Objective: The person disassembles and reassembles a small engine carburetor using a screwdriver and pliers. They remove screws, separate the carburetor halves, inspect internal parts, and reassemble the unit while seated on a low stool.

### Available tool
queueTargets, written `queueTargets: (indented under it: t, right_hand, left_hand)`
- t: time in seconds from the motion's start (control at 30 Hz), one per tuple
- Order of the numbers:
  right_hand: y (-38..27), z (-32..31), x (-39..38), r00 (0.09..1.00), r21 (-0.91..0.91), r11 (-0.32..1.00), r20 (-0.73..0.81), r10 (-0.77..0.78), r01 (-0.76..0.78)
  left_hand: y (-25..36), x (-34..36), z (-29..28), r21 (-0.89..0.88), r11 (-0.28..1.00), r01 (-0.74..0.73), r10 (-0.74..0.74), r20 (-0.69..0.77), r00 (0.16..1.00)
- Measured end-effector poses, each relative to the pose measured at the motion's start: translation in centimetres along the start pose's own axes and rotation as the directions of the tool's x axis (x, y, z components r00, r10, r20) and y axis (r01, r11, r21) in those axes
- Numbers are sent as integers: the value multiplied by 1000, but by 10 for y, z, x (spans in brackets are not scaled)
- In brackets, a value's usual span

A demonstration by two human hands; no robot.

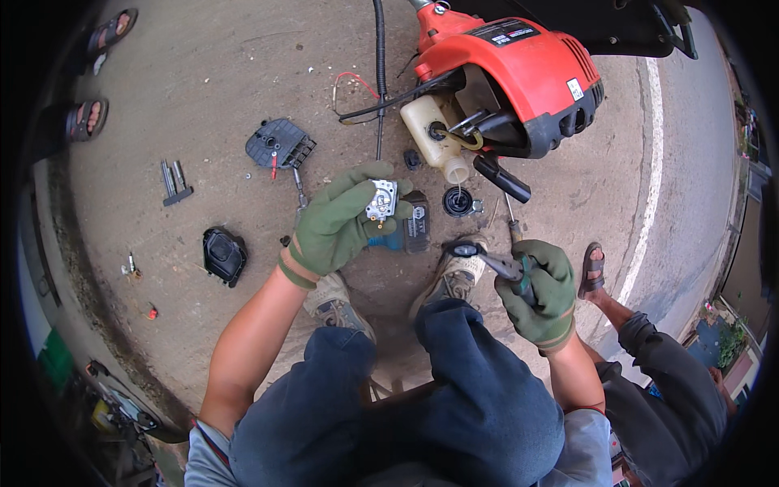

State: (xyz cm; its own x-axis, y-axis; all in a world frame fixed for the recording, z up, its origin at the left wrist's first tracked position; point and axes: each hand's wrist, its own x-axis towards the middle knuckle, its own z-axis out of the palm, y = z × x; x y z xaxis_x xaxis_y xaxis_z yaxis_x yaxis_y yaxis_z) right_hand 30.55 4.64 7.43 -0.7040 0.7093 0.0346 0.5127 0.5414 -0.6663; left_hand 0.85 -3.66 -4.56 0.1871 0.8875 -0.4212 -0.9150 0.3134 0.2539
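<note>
My left hand [324, 223], in a green glove, pinches a small silver carburetor [382, 200] with brass fittings, held up above the ground. Lower right, my gloved right hand [542, 304] is closed around a pair of pliers [501, 265], jaws pointing left toward my shoe. A small dark oval piece [464, 251] shows at the jaw tips; I cannot tell whether they grip it. Partly behind my left hand lies a blue and black cordless power tool [416, 223]. A screwdriver [514, 230] lies beyond my right hand.
A red engine [503, 81] with a whitish fuel tank [423, 122] lies ahead, near a round black cap [458, 201]. Black covers [276, 146], a T-shaped wrench [175, 185] and a spark plug [131, 265] lie leftward. A person's sandalled foot [594, 264] is at right; others stand far left.
</note>
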Motion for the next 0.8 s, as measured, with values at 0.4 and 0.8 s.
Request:
queueTargets:
  t: [0.4, 0.8]
  right_hand:
    - [-7, 56, 9, 783, 397, 675, 309, 540, -622]
    - [-11, 60, 10, 726, 364, 630, 407, 555, -686]
  left_hand:
    - [-13, 4, -4, -41, 997, -68, 71, 84, 994]
    - [-17, 6, -8, -75, 995, -71, 77, 77, 994]
